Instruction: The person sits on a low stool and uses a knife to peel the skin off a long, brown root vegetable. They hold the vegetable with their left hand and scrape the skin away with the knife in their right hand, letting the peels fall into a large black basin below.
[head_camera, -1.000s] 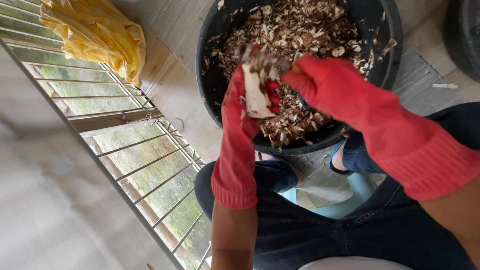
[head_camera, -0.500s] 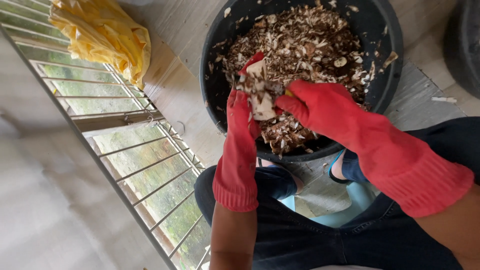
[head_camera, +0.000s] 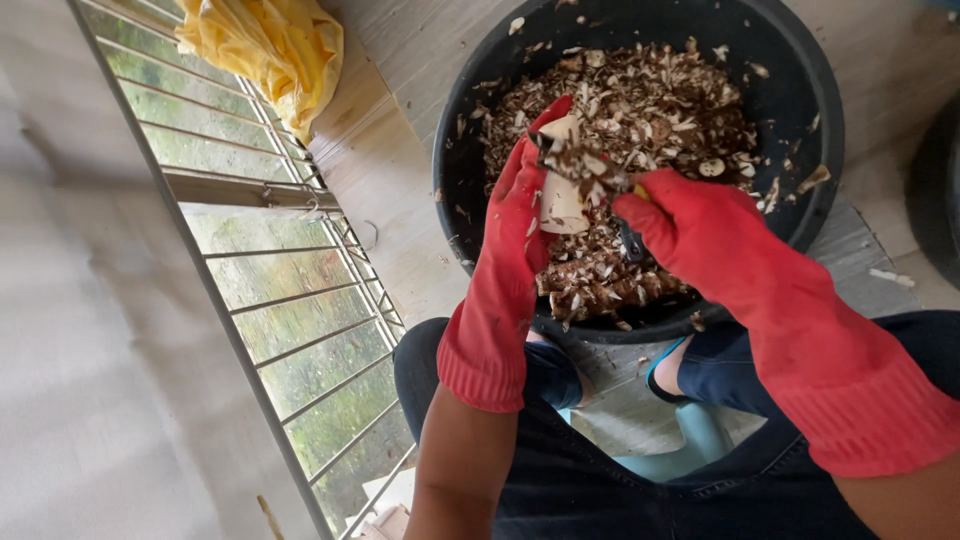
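2 red-gloved hands, left hand (head_camera: 520, 215) and right hand (head_camera: 700, 235), grip 1 pale root (head_camera: 560, 200) over 1 black tub (head_camera: 800, 90).

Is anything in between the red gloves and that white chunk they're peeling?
Nothing visible is. The left red rubber-gloved hand grips the pale white root chunk directly, and the right red rubber-gloved hand presses a dark-handled peeler against it, with brown peel hanging off, above the round black plastic tub of brown and white peelings.

Matt red rubber gloves (head_camera: 510, 270), a glossy black plastic tub (head_camera: 815, 120), rough brown peelings (head_camera: 650, 110), metal grille (head_camera: 270, 290).
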